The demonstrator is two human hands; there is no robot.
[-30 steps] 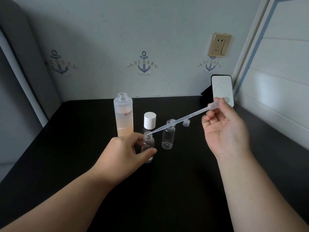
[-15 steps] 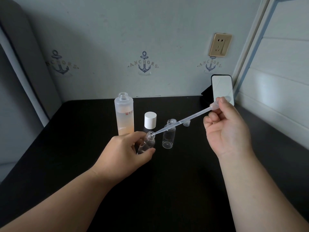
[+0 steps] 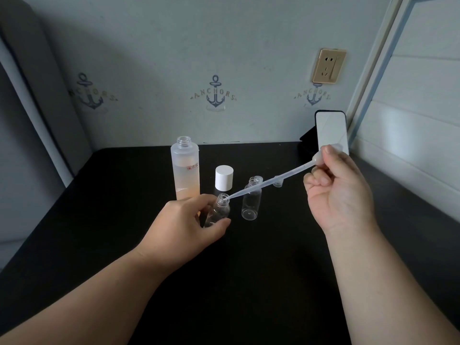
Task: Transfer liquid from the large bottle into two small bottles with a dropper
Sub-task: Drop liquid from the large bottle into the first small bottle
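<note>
Fingers (image 3: 321, 179) pinching dropper (image 3: 271, 181), wallpaper (image 3: 214, 95) reading "ANCHORS"

"ANCHORS" on wall (image 3: 214, 97)

I get a dim, sharp picture: soft daylight from beyond my right hand (image 3: 338, 195), glare on the phone screen (image 3: 330, 131) above it, shadow left, lines bowed at edges.
</note>
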